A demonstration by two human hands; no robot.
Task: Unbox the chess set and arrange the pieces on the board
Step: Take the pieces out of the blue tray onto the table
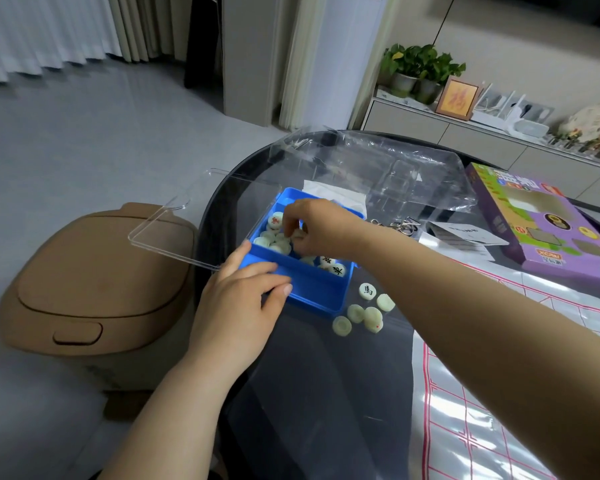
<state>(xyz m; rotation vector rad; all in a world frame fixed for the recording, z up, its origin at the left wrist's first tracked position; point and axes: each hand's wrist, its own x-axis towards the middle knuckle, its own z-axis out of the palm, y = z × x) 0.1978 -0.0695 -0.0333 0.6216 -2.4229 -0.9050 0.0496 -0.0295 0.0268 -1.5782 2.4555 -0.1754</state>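
Evidently the unpacking step is under way. The right hand [321, 230] is curled down among the pale pieces [274, 237] in the blue box [312, 292]; whether it has one pinched I cannot tell. The left hand [239, 306] holds the box's near corner between thumb and fingers. Five loose pieces [361, 311] lie on the dark table [326, 393] just beside the box. The red-lined board sheet [499, 410] bears none yet. Next, I judge, pieces must be lifted out and carried rightward to it.
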